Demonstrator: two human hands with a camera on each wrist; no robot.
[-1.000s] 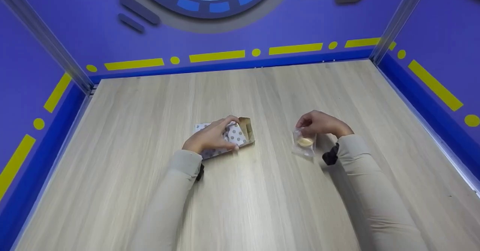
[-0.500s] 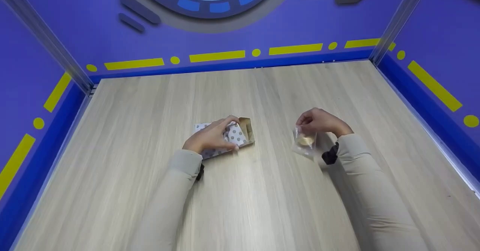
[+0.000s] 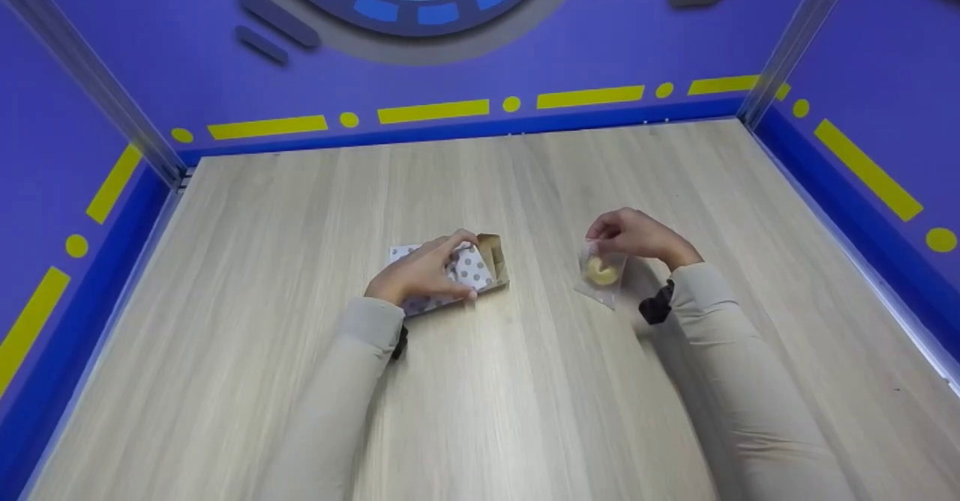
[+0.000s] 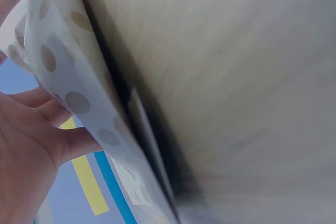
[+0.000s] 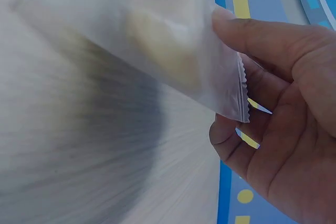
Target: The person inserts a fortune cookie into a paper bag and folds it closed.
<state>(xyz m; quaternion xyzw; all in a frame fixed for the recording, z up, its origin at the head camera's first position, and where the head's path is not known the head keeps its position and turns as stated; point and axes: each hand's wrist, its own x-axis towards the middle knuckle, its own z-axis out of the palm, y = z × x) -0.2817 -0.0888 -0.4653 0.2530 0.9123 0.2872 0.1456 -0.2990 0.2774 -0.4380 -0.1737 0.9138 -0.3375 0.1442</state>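
Note:
My left hand [image 3: 421,270] grips a small white box [image 3: 472,268] with grey polka dots, fingers over its far side and thumb along the near side. The box lies on the table, its open brown cardboard end facing right; its inside is mostly hidden. In the left wrist view the dotted box [image 4: 68,77] fills the upper left, the palm beside it. To the right, my right hand [image 3: 637,234] pinches the top edge of a clear wrapper holding a pale yellow fortune cookie [image 3: 601,271]. The right wrist view shows the wrapper's crimped edge [image 5: 243,93] between thumb and fingers.
The wood-grain table [image 3: 525,396] spreads around both hands. Blue-purple panels [image 3: 420,81] with yellow markings stand along its back and sides, joined by metal posts [image 3: 799,43]. A black wrist strap [image 3: 658,304] sits at the right sleeve.
My right hand has shifted slightly up and left, carrying the wrapped fortune cookie, which has turned so its curved shape shows. The left hand and the box have stayed in place.

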